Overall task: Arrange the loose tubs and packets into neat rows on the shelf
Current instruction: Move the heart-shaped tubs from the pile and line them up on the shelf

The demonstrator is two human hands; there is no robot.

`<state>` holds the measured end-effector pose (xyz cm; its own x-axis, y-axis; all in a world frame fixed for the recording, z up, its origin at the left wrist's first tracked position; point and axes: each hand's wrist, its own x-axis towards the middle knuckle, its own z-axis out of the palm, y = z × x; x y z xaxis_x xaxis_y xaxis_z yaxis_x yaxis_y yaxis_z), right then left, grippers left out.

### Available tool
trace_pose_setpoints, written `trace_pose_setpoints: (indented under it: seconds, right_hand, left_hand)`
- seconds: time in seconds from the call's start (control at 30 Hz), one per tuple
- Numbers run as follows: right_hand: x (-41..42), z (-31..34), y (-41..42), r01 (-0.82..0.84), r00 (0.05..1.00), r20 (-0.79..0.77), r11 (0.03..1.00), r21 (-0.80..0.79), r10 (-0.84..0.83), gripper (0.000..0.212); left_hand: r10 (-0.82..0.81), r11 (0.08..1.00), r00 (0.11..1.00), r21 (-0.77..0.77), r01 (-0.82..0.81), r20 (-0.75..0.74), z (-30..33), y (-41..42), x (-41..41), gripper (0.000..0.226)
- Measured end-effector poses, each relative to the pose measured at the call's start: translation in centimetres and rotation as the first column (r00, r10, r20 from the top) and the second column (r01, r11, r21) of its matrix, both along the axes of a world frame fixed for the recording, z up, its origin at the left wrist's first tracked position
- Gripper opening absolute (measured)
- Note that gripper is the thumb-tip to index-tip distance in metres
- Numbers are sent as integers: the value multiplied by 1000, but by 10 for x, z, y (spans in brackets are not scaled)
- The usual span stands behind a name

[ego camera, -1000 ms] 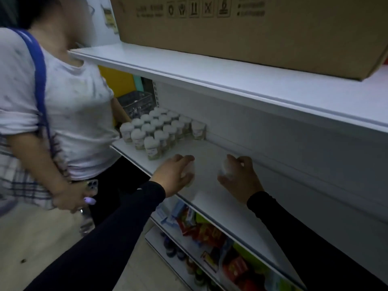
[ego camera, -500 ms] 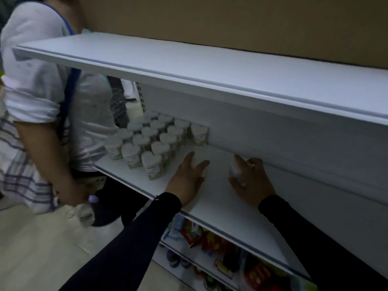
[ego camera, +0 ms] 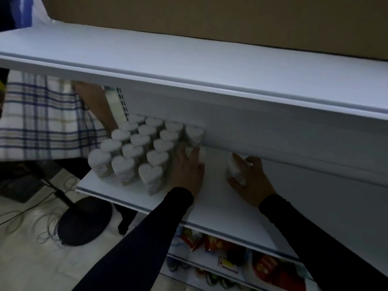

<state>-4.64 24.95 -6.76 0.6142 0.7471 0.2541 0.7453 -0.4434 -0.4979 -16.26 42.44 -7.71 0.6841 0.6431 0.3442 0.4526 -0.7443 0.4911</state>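
Head view: our left hand [ego camera: 189,171] rests fingers-out over a tub [ego camera: 200,153] hard against the block of heart-lidded tubs [ego camera: 134,152], right hand [ego camera: 249,177] grips another tub [ego camera: 235,170] well right, so left places first, we reckon.

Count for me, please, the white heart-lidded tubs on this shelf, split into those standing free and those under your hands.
standing tubs, in rows: 16
covered tub, under the left hand: 1
held tub, gripped by the right hand: 1
Total: 18
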Motion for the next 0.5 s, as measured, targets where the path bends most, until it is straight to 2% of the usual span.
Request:
trace_pose_setpoints:
  seconds: [0.2,0.5]
  right_hand:
    - [7,1,4,-27,1000,12,999,18,27,73]
    - [12,-3,3,-71,997,28,996,59,70,71]
  left_hand:
    - [46,999,989,-34,-41,142,-3,-4,4,46]
    - [126,989,989,-84,-120,78,11,-1,23,47]
